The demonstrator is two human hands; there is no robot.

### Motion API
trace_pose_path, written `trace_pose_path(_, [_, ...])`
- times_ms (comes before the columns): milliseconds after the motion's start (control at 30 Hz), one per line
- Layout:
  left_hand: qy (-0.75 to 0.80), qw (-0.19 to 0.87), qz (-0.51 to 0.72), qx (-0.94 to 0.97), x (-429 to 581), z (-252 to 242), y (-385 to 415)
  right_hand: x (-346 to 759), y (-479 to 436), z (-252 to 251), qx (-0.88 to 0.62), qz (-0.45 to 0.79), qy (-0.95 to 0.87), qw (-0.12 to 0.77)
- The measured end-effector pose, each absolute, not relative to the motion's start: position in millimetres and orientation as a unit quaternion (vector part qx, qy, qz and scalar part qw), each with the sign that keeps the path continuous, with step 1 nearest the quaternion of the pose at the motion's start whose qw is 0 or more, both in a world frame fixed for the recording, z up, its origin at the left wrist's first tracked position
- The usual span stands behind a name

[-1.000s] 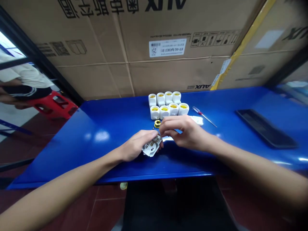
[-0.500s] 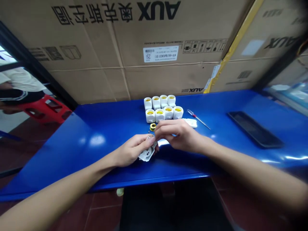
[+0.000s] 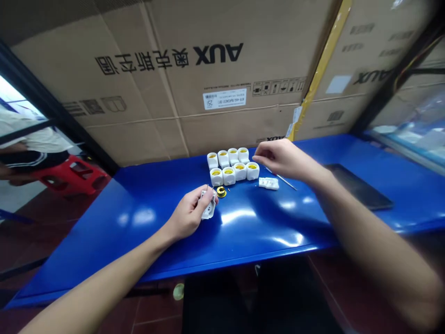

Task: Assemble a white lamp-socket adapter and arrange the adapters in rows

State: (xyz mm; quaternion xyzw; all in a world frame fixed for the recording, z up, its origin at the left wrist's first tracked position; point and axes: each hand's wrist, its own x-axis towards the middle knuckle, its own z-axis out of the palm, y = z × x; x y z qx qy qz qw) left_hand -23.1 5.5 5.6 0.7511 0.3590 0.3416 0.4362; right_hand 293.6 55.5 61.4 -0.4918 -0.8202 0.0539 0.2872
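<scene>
My left hand (image 3: 187,215) rests on the glossy blue table (image 3: 139,232), fingers curled tight around a white plastic housing (image 3: 207,208), thumb on top. Just right of it lies a small brass ring (image 3: 221,191). My right hand (image 3: 281,160) hovers at the right end of the far block of sockets (image 3: 232,169), white and boxy with yellow wells. Its fingertips are pinched nearly together; I cannot tell whether they hold anything. A thin screwdriver (image 3: 285,182) lies beneath it.

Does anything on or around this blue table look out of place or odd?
The cardboard box behind the table is upside down: its AUX print reads inverted. A small pale object lies on the floor below the table's front edge. The sockets stand in neat rows; nothing looks spilled.
</scene>
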Motion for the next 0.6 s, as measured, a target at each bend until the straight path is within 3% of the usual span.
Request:
trace_pose_path(133, [0.374,0.436,0.355,0.738,-24.2,2.4,11.4,322.9,56.6,73.6,-0.548,0.088,-0.827,0.089])
trace_pose_path(233, [0.384,0.445,0.371,0.719,-23.2,-1.7,16.5,323.5,56.6,66.0,-0.544,0.122,-0.83,0.006])
trace_pose_path(467, [0.384,0.528,0.424,0.628,-18.9,-11.1,23.5,304.0,54.4,58.2,-0.548,0.149,-0.82,-0.068])
trace_pose_path(600, [0.371,0.575,0.465,0.562,-14.9,-8.0,22.9,298.5,43.1,67.9,-0.45,0.282,-0.847,-0.029])
